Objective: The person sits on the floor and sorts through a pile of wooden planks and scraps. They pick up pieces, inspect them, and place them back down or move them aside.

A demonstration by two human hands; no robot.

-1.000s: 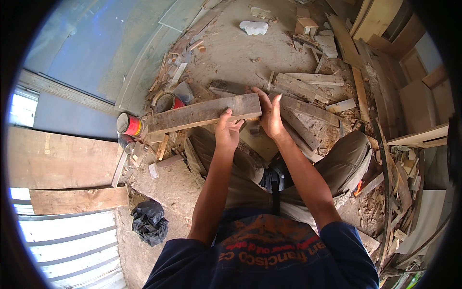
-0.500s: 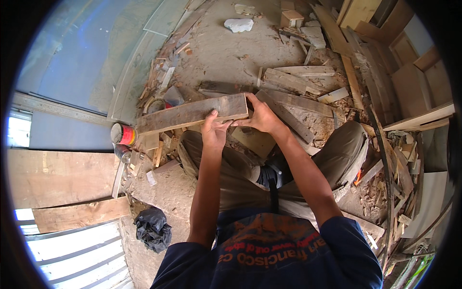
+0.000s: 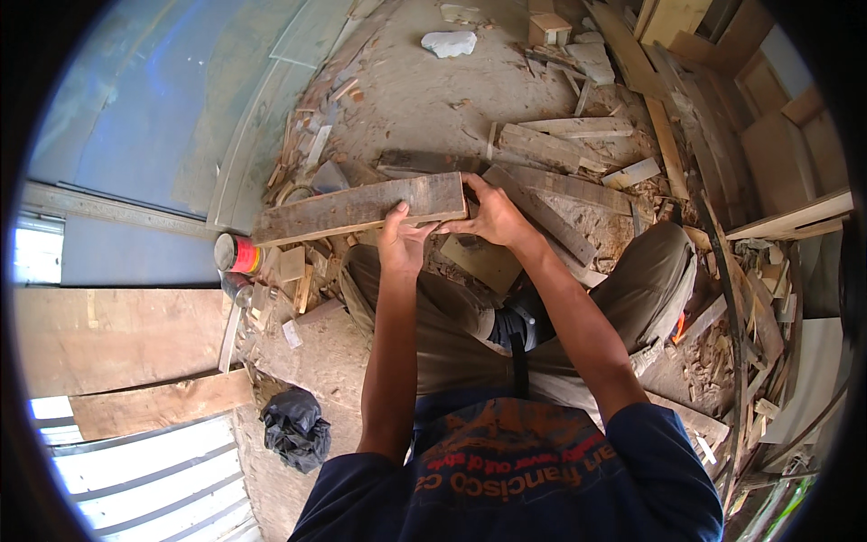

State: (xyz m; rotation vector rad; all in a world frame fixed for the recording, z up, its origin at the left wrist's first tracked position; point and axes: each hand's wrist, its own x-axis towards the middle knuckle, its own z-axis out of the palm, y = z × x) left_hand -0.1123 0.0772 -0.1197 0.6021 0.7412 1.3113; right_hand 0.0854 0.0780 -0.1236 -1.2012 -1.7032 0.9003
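Note:
A thick, weathered wooden plank [image 3: 352, 208] is held up in front of me, its far end pointing left. My left hand [image 3: 403, 240] grips its near edge from below, with the thumb laid on the broad face. Around the right end of the plank my right hand [image 3: 493, 213] is curled, its fingers over the end and underside. The two hands almost meet beneath that end. Below them, by my folded legs, a flat wooden piece [image 3: 481, 262] lies on the floor.
Several boards [image 3: 560, 185] lie piled ahead to the right. A tin can with a red and yellow label [image 3: 238, 254] stands left of the plank. A black plastic bag [image 3: 295, 430] sits at lower left. A white stone chunk [image 3: 449, 43] lies far ahead, and wood scraps litter both sides.
The plank and both hands stay nearly where they were, with the same grip. The surroundings have shifted slightly to the right in view.

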